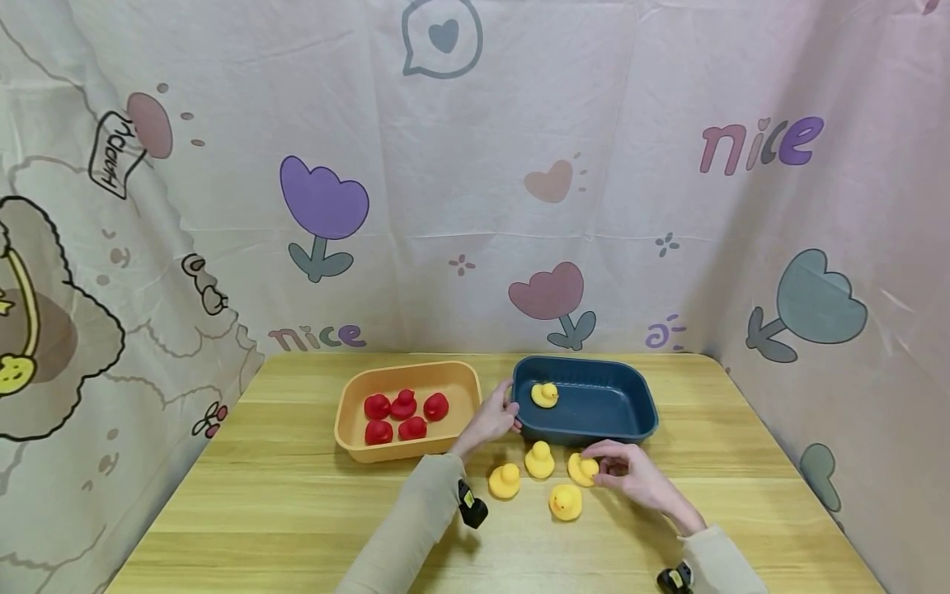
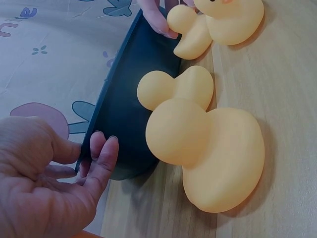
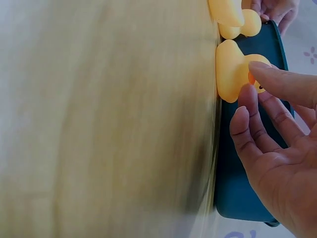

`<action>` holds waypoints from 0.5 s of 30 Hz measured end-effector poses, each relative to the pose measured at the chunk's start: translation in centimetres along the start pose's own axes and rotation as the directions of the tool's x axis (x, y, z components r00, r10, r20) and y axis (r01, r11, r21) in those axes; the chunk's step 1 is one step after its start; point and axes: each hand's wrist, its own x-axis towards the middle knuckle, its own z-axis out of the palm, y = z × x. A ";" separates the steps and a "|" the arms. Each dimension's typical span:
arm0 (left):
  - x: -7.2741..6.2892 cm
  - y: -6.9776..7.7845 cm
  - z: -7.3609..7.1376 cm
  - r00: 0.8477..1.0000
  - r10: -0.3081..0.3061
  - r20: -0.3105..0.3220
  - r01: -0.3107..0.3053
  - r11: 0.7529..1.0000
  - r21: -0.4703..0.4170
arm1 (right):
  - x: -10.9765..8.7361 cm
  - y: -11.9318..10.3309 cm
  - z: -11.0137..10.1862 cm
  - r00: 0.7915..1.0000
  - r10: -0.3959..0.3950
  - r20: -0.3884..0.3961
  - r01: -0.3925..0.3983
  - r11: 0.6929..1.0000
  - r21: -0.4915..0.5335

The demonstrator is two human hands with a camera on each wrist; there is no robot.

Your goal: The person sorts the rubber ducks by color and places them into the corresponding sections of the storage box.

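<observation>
My left hand (image 1: 490,421) grips the left end of a dark blue plastic bin (image 1: 594,434), with thumb and fingers on either side of its rim in the left wrist view. In front of the bin, my right hand (image 1: 637,477) pinches the head of a yellow rubber duck (image 3: 229,74); that duck is low, close to the tabletop. Three other yellow ducks sit on the table near it: an upright duck (image 1: 539,460), a left duck (image 1: 505,481) and a front duck (image 1: 566,502). One more yellow duck (image 1: 545,395) is inside the bin at its left.
Left of the blue bin stands an orange-yellow bin (image 1: 345,429) holding several red ducks (image 1: 403,404). Both bins are at the back of the wooden table (image 1: 260,495), against a printed cloth (image 1: 460,165) that hangs behind and at both sides.
</observation>
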 end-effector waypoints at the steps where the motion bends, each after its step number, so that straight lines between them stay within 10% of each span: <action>1: 0.0 0.0 0.0 1.000 0.000 0.000 0.000 1.000 -0.002 | 0.0 0.0 0.0 1.000 0.005 0.004 -0.005 1.000 0.000; 15: -0.1 0.2 -0.1 1.000 -0.007 0.004 0.007 1.000 0.002 | 0.1 0.1 -0.3 0.996 0.052 0.072 -0.056 0.997 0.056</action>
